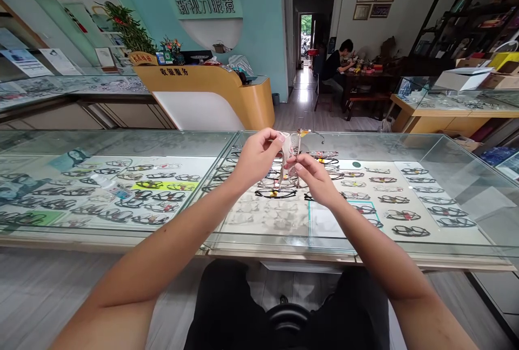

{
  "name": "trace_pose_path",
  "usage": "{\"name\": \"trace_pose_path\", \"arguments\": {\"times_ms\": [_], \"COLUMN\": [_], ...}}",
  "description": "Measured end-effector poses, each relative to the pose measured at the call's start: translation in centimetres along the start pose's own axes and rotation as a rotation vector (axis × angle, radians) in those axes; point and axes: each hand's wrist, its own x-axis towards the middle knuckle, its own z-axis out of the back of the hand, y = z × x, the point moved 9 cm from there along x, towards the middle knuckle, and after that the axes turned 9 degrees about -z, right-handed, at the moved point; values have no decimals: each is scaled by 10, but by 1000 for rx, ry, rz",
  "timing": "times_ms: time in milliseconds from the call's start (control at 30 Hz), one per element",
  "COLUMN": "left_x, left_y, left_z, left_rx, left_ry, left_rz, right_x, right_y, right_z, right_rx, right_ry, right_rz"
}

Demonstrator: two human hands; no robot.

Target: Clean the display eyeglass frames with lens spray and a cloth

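Observation:
My left hand point(255, 156) is raised over the glass display counter point(425, 147), its fingers pinched on a small white cloth point(286, 143). The cloth is pressed against a lens of a thin-framed pair of glasses point(299, 151). My right hand point(315, 177) is closed round the lower part of that frame, holding it upright between both hands. The glasses' temple arms stick out to the right, above the counter top.
Under the glass lie several rows of spectacle frames point(162, 188) on white and green mats. Behind stands a yellow reception desk point(227, 93) with a plant. At the back right a person point(338, 66) sits at a dark table. Another glass case point(458, 99) is at right.

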Motion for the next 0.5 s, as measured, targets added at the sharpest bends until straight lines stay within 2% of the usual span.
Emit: {"name": "trace_pose_path", "arguments": {"times_ms": [200,367,500], "left_x": [-2,-6,-9], "left_y": [-6,-9,-14], "left_z": [-10,-17,-17], "left_rx": [104,207,269], "left_ry": [43,118,122], "left_rz": [-71,-40,-32], "right_x": [-2,-1,-1], "right_y": [1,2,0], "right_z": [-4,-5,-4], "right_rx": [-16,-42,-31], "right_ry": [26,24,13], "right_rz": [17,22,17]}}
